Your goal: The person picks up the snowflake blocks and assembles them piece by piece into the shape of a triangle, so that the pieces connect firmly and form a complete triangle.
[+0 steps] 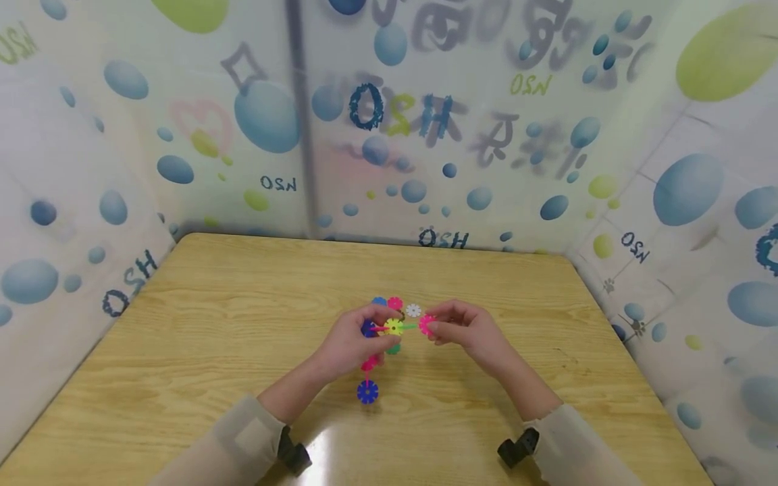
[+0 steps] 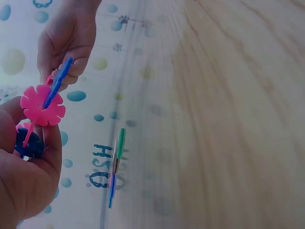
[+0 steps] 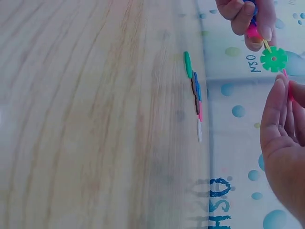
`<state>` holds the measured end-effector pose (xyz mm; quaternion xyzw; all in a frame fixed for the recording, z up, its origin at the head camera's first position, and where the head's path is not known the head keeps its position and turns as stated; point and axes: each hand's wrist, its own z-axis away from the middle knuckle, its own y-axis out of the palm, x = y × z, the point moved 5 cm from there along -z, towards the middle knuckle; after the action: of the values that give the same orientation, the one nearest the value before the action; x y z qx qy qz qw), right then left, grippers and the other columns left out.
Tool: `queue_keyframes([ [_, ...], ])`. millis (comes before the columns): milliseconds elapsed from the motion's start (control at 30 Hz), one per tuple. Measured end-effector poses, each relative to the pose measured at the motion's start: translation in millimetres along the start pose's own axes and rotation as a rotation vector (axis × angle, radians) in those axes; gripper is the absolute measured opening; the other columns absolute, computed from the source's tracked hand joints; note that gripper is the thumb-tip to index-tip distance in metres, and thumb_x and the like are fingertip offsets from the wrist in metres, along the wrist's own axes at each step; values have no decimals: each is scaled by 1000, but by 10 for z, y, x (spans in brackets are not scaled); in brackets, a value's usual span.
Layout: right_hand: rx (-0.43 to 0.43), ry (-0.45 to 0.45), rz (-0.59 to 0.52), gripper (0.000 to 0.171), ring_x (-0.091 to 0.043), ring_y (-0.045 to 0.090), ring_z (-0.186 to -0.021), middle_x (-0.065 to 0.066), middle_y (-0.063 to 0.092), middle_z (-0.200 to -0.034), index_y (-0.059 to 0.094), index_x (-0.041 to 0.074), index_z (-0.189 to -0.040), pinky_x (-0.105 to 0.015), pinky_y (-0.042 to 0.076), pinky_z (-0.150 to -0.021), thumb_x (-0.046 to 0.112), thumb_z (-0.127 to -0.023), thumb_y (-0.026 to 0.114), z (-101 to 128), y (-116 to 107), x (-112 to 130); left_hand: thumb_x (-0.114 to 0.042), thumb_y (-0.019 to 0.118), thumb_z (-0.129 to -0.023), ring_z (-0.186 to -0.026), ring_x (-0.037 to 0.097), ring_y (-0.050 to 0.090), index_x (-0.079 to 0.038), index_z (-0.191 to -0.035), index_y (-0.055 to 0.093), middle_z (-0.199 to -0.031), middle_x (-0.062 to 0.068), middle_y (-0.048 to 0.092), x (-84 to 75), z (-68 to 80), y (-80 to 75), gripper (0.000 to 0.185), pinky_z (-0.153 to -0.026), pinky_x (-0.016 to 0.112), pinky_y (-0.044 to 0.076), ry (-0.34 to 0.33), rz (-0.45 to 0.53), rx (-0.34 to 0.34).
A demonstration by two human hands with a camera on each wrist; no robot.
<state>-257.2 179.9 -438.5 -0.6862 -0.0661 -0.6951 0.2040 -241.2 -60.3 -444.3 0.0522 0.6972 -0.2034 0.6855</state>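
My left hand [image 1: 372, 335] grips a cluster of plastic snowflake discs [image 1: 393, 327] slotted together above the wooden table [image 1: 200, 317]. A yellow disc faces up, with blue, green and pink ones around it, and a blue disc [image 1: 367, 391] hangs lowest. My right hand [image 1: 434, 327] pinches a single pink disc [image 1: 427, 325] right beside the cluster's right side. In the left wrist view my left hand [image 2: 28, 162] holds a pink disc [image 2: 42, 106] and a dark blue one. The right wrist view shows a green disc [image 3: 274, 59] of the cluster between both hands.
Three loose discs, blue [image 1: 379, 302], pink [image 1: 395, 303] and white [image 1: 413, 310], lie on the table just behind the hands. They appear edge-on as loose discs [image 2: 116, 164] in the left wrist view. Printed bubble-pattern walls [image 1: 425, 135] close in three sides.
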Motion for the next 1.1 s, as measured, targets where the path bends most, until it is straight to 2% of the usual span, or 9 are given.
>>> queue_keyframes([
  [467, -11, 6, 28, 32, -19, 76, -99, -5, 79, -110, 75, 6, -131, -39, 66, -94, 24, -105, 77, 24, 10, 35, -19, 83, -100, -73, 20, 74, -14, -138, 71, -117, 12, 67, -19, -8, 8, 40, -63, 26, 60, -13, 4, 18],
  [800, -55, -12, 35, 31, -19, 74, -98, -7, 77, -112, 75, 6, -131, -38, 66, -94, 25, -105, 77, 11, 6, 58, -16, 82, -100, -70, 19, 73, -13, -136, 71, -104, 9, 73, -9, -2, 10, 38, -60, 25, 58, -9, 25, 26],
  [1100, -32, -33, 31, 29, -17, 74, -94, -3, 78, -106, 76, 5, -129, -34, 65, -89, 21, -105, 77, 19, 36, 91, -16, 81, -100, -71, 18, 73, -11, -138, 71, -112, 11, 70, -27, -2, 5, 39, -62, 26, 59, -8, 15, 25],
])
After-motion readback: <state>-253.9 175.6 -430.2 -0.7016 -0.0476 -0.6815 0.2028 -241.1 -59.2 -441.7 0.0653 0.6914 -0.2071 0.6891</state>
